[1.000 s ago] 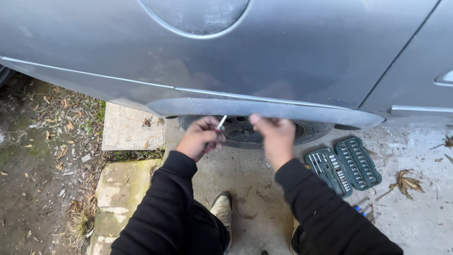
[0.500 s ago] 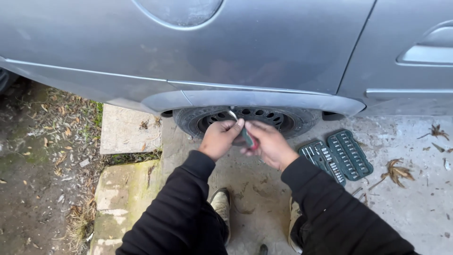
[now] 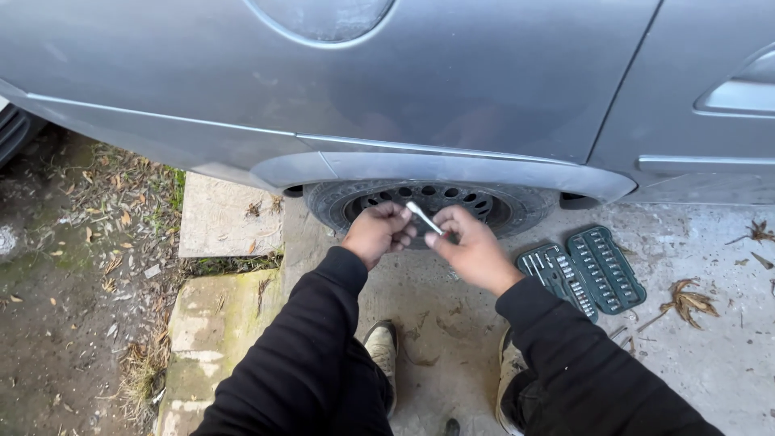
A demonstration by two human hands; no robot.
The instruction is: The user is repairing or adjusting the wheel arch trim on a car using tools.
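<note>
Ratchet [image 3: 423, 218] — pinched between left hand [image 3: 378, 234] and right hand [image 3: 472, 252] — hangs before the wheel [image 3: 428, 202].

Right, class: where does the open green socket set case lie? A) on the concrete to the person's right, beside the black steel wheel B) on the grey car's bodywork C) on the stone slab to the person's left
A: the open green socket set case lies on the concrete ground, right of the black steel wheel.
</note>
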